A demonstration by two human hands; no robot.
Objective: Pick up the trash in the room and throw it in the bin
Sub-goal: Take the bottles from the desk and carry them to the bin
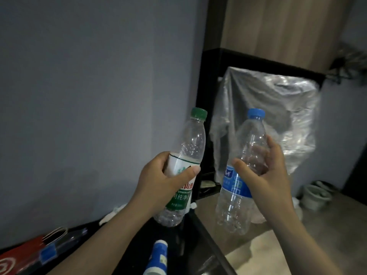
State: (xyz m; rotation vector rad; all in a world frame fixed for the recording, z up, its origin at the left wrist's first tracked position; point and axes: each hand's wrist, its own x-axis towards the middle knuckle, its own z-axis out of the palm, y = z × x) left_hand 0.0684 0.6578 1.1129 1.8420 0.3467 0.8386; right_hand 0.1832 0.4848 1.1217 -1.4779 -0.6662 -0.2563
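Gripping a green-capped bottle (193,139) in our left hand (156,181) and a blue-capped bottle (234,205) in our right hand (268,167), both short of the clear bag (278,92) beyond them, we risk a toss glancing off its slack mouth.

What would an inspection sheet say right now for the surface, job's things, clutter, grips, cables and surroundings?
Surface: black table, dimly lit.
Job's things: green-capped bottle and blue-capped bottle, both apparently empty, capped, held apart; clear plastic bag behind them, possibly the bin liner.
Clutter: red packet, blue pen, blue-and-white tube, white crumpled paper.
Grips: left hand grips the green-capped bottle at its label; right hand grips the blue-capped bottle at mid-body.
Cables: nothing seen.
Surroundings: grey wall, wooden panel, small white tub on the floor.
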